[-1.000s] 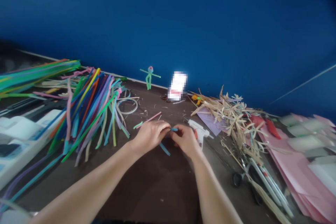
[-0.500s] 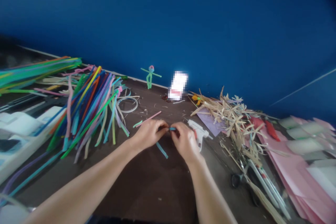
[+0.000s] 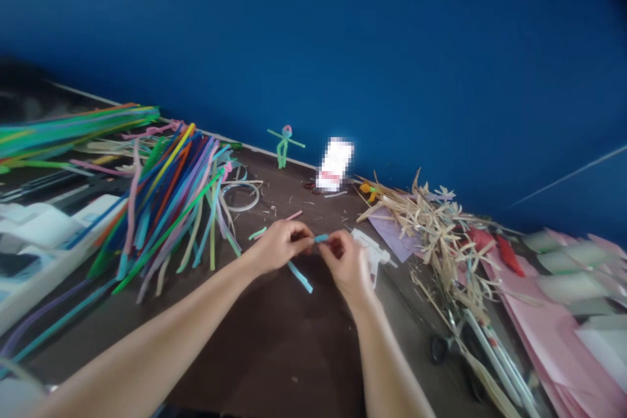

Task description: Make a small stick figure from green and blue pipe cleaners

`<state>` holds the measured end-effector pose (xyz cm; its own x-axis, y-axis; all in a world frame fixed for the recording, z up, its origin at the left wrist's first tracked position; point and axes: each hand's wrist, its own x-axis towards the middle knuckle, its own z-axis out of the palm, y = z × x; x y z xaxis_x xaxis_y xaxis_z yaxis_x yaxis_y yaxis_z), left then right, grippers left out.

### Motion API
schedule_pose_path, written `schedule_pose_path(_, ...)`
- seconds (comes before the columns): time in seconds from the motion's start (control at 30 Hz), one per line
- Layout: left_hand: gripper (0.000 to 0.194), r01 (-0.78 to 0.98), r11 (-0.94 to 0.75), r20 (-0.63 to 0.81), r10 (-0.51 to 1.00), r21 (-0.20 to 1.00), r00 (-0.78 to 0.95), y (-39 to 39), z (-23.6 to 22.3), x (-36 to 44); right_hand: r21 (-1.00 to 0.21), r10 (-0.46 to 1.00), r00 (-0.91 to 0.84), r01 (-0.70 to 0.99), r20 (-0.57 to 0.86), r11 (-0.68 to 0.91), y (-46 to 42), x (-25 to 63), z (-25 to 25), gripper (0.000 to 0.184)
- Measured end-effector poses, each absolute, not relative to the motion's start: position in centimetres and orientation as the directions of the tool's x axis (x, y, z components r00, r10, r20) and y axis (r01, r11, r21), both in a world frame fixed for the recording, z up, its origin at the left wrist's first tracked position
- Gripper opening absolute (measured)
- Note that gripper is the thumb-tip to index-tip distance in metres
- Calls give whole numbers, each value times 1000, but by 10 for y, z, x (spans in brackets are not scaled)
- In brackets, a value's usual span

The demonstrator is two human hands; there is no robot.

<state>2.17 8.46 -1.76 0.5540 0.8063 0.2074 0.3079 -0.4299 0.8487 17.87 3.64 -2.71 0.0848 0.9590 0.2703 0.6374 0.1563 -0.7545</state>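
Note:
A short blue pipe cleaner (image 3: 321, 238) is pinched between the fingertips of both hands over the middle of the dark table. My left hand (image 3: 281, 246) grips its left end, and my right hand (image 3: 344, 262) grips the right end. Below the left hand a light blue strip of pipe cleaner (image 3: 300, 277) hangs or lies; whether it joins the held piece is hidden by the fingers. Behind the left hand are a small green piece (image 3: 257, 233) and a pink one (image 3: 294, 215). A white glue gun (image 3: 371, 251) lies just beyond my right hand.
Bundled coloured pipe cleaners (image 3: 166, 196) spread at left beside a tape roll (image 3: 240, 197). A green pipe-cleaner figure (image 3: 284, 145) and a blurred-out bright screen (image 3: 335, 164) stand by the blue wall. Dried straw flowers (image 3: 431, 212), scissors (image 3: 441, 348) and pink sheets (image 3: 548, 339) lie right.
Slightly more of the blue pipe cleaner shows between my fingertips. Both hands stay nearly in place, and the whole view has shifted a little.

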Motion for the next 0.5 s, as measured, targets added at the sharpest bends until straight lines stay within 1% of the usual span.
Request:
schedule_pose_path(0.1, 14, 393, -521, 314, 819, 758, 480, 83, -20, 23, -895, 991, 92, 444, 96, 46, 39, 179, -30, 15)
schedule_pose_path(0.2, 13, 479, -582, 389, 806, 657, 445, 81, -24, 24, -967, 994, 77, 238, -77, -93, 40, 178, -28, 17)
schedule_pose_path(0.3, 13, 498, -608, 430, 792, 618, 434, 80, -27, 25, -980, 981, 35, 43, -192, -193, 40, 178, -26, 17)
schedule_pose_path(0.37, 13, 462, -633, 457, 772, 622, 442, 80, -28, 26, -967, 968, -16, -57, -249, -250, 40, 179, -25, 19)
schedule_pose_path(0.5, 12, 366, -678, 502, 726, 638, 470, 81, -29, 26, -933, 954, -62, -199, -294, -301, 41, 181, -26, 22)
